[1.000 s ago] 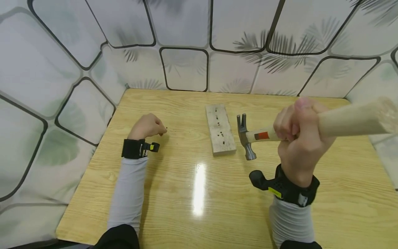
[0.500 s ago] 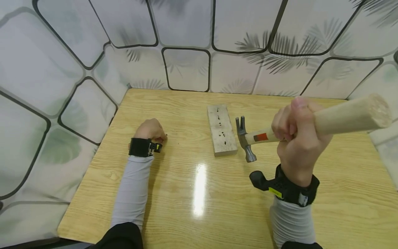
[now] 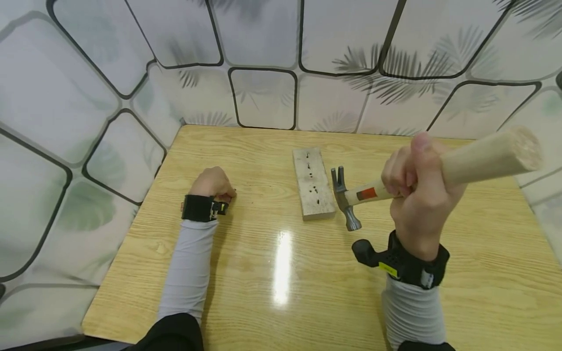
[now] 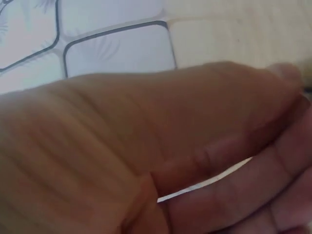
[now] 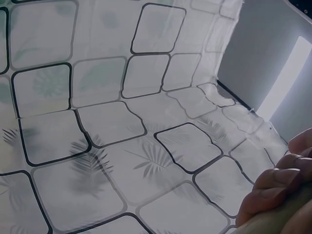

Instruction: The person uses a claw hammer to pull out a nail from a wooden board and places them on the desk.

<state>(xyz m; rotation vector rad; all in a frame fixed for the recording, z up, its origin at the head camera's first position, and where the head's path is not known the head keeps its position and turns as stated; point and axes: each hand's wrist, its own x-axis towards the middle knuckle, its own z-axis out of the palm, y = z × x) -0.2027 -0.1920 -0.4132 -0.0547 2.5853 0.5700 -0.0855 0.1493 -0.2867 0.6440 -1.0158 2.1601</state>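
My right hand (image 3: 423, 190) grips the pale wooden handle of a claw hammer (image 3: 344, 197), fingers wrapped round it. The steel head hangs just right of the wooden block (image 3: 313, 185), claw pointing away from me. In the right wrist view, curled fingers (image 5: 273, 187) go round the handle (image 5: 270, 219). My left hand (image 3: 212, 183) is low over the table, left of the block, with thumb and fingers drawn together. At its fingertips shows a small dark nail-like piece (image 4: 307, 89), mostly hidden by the hand. Dark marks or holes run along the block's top.
The light wood table (image 3: 246, 253) carries the block, with a bright light reflection in front of it. Patterned cloth (image 3: 263, 97) with dark outlines and leaf prints stands behind and at the sides. A wrist camera (image 3: 364, 253) juts from my right wrist.
My left hand has shifted slightly right and toward me, its fingers now turned down to the table. The hammer has drifted slightly left, its handle end tilting and moving left as well.
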